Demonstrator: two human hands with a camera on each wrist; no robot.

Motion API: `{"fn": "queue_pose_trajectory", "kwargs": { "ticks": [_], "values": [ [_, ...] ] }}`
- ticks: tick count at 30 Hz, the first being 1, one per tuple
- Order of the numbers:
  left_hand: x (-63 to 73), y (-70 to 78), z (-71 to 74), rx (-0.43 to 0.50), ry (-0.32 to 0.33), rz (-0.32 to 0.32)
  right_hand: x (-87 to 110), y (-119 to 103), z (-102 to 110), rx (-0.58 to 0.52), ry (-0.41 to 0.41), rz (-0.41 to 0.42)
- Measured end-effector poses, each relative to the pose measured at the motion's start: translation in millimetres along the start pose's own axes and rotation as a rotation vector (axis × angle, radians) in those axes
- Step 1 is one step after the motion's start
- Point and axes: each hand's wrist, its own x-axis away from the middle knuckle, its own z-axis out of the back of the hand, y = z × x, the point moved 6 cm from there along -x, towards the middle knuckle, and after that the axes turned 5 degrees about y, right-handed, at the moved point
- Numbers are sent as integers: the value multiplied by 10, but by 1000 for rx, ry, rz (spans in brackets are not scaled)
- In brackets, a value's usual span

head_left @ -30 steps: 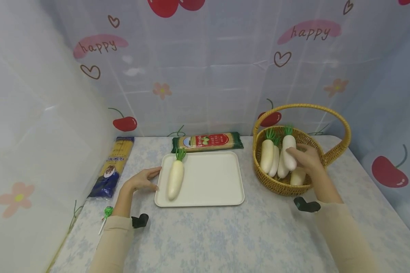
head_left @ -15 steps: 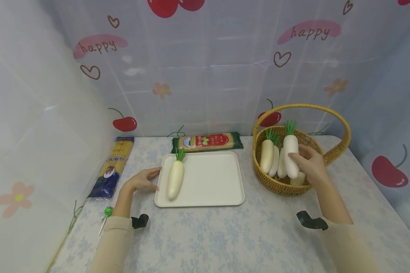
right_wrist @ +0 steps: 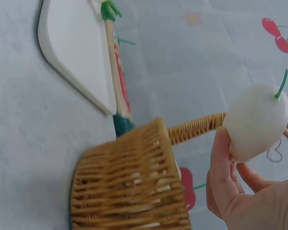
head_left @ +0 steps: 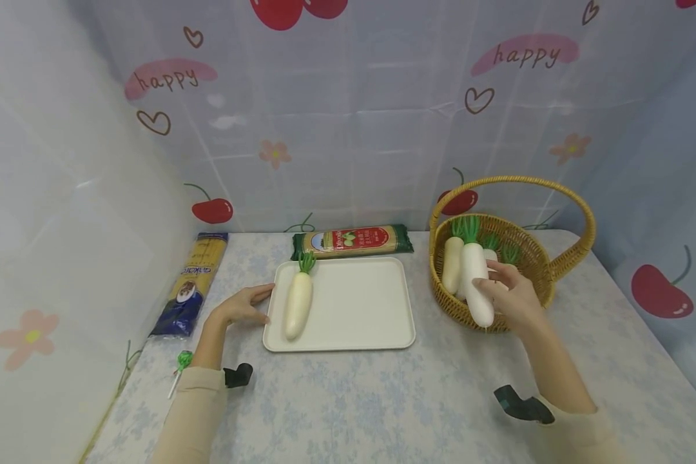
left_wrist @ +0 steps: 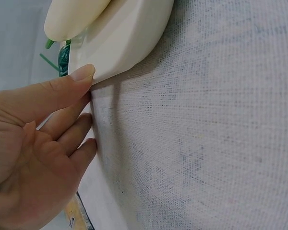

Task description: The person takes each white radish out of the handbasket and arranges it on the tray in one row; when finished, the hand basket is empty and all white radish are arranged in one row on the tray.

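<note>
My right hand (head_left: 513,298) holds a white radish (head_left: 475,283) with a green leafy top, thumb on one side and fingers on the other. The radish overlaps the front of the wicker basket (head_left: 455,314) in the head view; in the right wrist view its rounded root end (right_wrist: 257,122) shows above the basket rim. Several more radishes lie in the basket, partly hidden by the hand. My left hand (head_left: 240,306) touches the left edge of a white tray (head_left: 362,303), thumb and fingers spread along it. On the tray's left side lies one radish (head_left: 298,306), leaves pointing away.
Behind the tray lies a green-ended pasta pack (head_left: 352,241). A blue and yellow pasta pack (head_left: 190,283) is at the left, with a green lollipop (head_left: 182,361) nearer me. The basket's tall handle (head_left: 513,180) arches over its opening. A printed curtain hangs behind the table.
My right hand has lifted the radish out from among the others and brought it left and toward me, over the basket's front rim. The left hand has stayed at the tray.
</note>
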Motion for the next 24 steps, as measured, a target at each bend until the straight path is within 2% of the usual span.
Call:
{"fn": "queue_pose_trajectory", "kwargs": {
  "ticks": [8,14,19,24],
  "values": [
    [1,9,1,8,-1,-3,125,-70,-234,-29,-35,69],
    [2,17,5,1,3,-8,156,-102,-464,-119,-77,78],
    [9,17,10,-8,9,-6,149,-96,-677,-149,-111,85],
    [5,6,19,-12,13,-6,102,-43,-912,-186,-147,59]
  ]
}}
